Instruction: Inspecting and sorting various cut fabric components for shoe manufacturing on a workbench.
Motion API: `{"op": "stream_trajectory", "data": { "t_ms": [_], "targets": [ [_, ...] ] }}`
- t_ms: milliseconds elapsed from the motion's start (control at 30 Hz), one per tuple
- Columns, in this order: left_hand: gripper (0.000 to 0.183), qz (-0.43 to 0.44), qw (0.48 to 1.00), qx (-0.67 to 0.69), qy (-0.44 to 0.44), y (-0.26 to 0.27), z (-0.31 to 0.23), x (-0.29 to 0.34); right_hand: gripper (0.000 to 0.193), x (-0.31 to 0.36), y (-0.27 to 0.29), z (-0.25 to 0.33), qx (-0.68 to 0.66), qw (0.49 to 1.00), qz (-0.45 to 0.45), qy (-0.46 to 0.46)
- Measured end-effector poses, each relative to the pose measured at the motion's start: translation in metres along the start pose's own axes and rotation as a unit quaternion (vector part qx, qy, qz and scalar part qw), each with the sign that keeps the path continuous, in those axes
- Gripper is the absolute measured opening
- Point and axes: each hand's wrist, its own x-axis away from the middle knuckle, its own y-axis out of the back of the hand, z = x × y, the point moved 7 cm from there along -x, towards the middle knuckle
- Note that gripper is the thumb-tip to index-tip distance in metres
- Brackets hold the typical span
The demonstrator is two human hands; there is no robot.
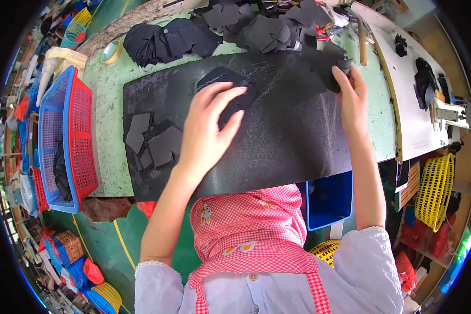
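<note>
Left hand [212,118] is spreading its fingers over a black piece [222,76] on the mat [288,136]; contact cannot be told. Right hand [353,97] is pinching black sheets [327,62] at the mat's far right; light fingertip pressure is probably keeping edges uncreased.

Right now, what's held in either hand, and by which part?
Right hand: dark flat piece(s), apparently pinched at the right edge between thumb and fingers. Left hand: open over a black piece on the mat; no hold visible.
</note>
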Motion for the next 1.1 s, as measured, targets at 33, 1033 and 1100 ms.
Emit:
{"op": "stream_trajectory", "data": {
  "t_ms": [33,1033,1100],
  "targets": [
    [0.041,-0.008,0.999,0.027,-0.02,-0.01,-0.007,-0.007,0.037,0.007,-0.002,-0.004,-0.108,0.994,0.007,-0.035],
    [0.037,-0.03,0.994,-0.08,-0.068,-0.014,0.022,-0.015,0.014,0.084,-0.117,0.03,0.242,0.901,0.358,0.037],
    [0.038,-0.009,0.992,-0.079,-0.095,-0.014,0.022,-0.015,0.015,0.082,-0.129,0.025,0.276,0.889,0.343,0.125]
  ]
}}
